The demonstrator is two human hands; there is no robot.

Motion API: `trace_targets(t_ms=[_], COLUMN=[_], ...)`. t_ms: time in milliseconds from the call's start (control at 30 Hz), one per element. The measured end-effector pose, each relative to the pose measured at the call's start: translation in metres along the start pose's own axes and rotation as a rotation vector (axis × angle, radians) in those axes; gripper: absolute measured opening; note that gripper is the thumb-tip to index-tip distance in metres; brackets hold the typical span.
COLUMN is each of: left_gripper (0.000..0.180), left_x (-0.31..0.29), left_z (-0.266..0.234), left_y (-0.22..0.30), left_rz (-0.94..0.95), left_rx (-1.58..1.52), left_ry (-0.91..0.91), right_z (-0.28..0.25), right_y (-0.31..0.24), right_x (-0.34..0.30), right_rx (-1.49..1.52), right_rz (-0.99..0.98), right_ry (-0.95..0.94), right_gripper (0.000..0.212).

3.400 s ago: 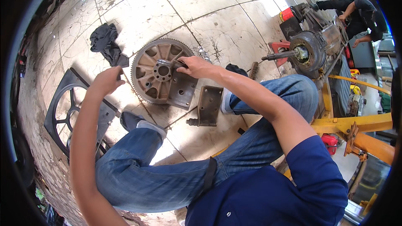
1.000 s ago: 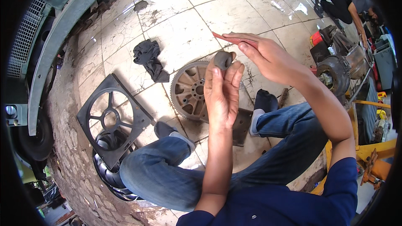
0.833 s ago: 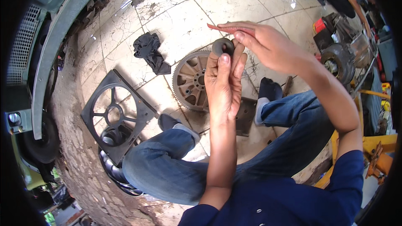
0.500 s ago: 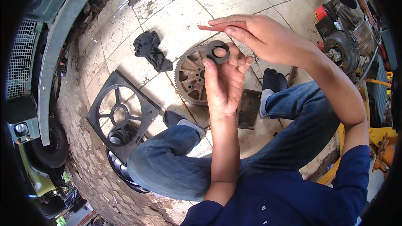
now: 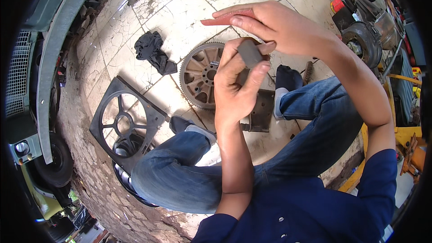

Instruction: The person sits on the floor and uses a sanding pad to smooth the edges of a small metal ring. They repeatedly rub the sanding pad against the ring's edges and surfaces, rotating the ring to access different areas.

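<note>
My left hand (image 5: 234, 92) is closed around a short dark metal ring (image 5: 250, 54), held up between thumb and fingers with its outer side wall showing. Its hole is turned out of sight. Just above and to the right, my right hand (image 5: 285, 27) pinches a folded piece of reddish sandpaper (image 5: 225, 19) between thumb and straight fingers. The sandpaper is apart from the ring. Beneath my left hand a toothed flywheel (image 5: 193, 78) lies flat on the floor, partly covered by that hand. A dark metal block (image 5: 262, 110) lies beside it, near my foot.
On the tiled floor (image 5: 180, 13) lies a crumpled black cloth (image 5: 154, 51). A black fan shroud (image 5: 101, 121) leans by my left knee. Greasy machine parts (image 5: 364, 40) and a yellow frame (image 5: 407, 132) stand at right; a vehicle front (image 5: 27, 99) is at far left.
My left hand has rotated, turning the ring from its open face to its side wall. My right hand, with the sandpaper, has shifted slightly left and up in the picture.
</note>
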State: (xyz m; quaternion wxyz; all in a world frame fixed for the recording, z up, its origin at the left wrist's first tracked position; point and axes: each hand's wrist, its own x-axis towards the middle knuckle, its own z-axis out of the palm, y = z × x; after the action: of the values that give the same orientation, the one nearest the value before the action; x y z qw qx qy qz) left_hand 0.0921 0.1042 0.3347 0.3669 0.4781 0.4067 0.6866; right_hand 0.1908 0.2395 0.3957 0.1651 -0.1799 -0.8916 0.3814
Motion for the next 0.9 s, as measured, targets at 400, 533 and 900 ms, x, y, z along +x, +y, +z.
trace_targets(t_ms=[400, 533, 900], left_gripper=[0.028, 0.022, 0.018], left_x=[0.004, 0.002, -0.002], left_z=[0.009, 0.006, -0.002], left_y=[-0.005, -0.005, -0.036], left_rz=[0.057, -0.024, -0.19], left_rx=[0.171, 0.194, -0.295], left_ry=[0.005, 0.099, 0.364], right_z=[-0.019, -0.029, -0.016], right_y=[0.013, 0.0, -0.014], right_x=[0.007, 0.011, -0.002], right_rx=[-0.072, 0.104, -0.129], right_rz=[-0.109, -0.139, -0.067], right_ry=[0.208, 0.32, 0.056], right_gripper=[0.036, 0.035, 0.03])
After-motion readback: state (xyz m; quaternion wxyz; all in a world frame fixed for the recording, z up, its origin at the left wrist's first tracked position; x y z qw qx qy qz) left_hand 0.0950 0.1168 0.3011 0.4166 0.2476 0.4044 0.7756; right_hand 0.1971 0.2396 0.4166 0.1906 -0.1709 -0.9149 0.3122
